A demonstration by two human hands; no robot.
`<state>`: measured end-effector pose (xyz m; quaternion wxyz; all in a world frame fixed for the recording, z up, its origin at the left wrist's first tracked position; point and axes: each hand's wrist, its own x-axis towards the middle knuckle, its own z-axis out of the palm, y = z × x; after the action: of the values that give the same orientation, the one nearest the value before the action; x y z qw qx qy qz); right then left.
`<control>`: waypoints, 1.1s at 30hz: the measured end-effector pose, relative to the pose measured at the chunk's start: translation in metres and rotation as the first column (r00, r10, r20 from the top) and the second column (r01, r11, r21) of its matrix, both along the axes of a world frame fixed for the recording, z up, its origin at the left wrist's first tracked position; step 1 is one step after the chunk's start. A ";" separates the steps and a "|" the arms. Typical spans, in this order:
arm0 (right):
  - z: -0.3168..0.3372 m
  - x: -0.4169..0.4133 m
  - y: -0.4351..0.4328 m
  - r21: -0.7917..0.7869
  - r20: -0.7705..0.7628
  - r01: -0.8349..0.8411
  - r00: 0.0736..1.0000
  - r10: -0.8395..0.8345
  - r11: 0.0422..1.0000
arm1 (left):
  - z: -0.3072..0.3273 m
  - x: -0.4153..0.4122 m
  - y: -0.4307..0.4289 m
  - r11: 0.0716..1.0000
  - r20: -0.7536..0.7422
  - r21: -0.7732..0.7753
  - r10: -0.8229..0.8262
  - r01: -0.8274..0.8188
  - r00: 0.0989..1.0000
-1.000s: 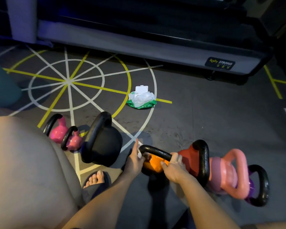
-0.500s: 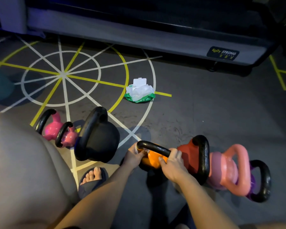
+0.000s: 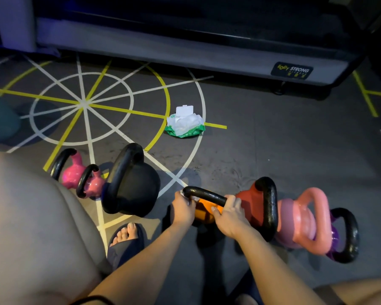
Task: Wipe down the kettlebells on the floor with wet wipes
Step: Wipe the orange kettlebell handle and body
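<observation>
An orange kettlebell (image 3: 204, 213) with a black handle (image 3: 207, 194) stands on the floor in front of me. My left hand (image 3: 182, 209) presses a white wet wipe (image 3: 186, 198) against the left end of that handle. My right hand (image 3: 230, 213) grips the handle's right end. To the right stand a red kettlebell (image 3: 254, 205), a pink one (image 3: 299, 223) and a purple one (image 3: 348, 234). To the left stand a large black kettlebell (image 3: 132, 186) and two small pink ones (image 3: 72, 175) (image 3: 92, 183).
An open green pack of wet wipes (image 3: 184, 124) lies on the floor beyond the kettlebells. A grey machine base (image 3: 185, 51) runs along the back. My left knee (image 3: 35, 227) and sandalled foot (image 3: 127, 236) fill the lower left.
My left hand has curled down around the left end of the handle with the wipe. My right hand keeps its hold on the handle.
</observation>
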<state>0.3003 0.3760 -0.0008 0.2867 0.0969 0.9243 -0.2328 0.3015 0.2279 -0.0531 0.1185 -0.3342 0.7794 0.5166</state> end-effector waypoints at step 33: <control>-0.012 0.004 0.001 0.020 -0.106 -0.046 0.993 0.048 0.999 | -0.026 -0.014 -0.045 0.910 -0.085 0.357 -0.191 0.209 0.978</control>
<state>0.3048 0.3768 -0.0131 0.2417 0.0650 0.9422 -0.2226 0.2878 0.1828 -0.0795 0.2117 -0.2121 0.7030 0.6449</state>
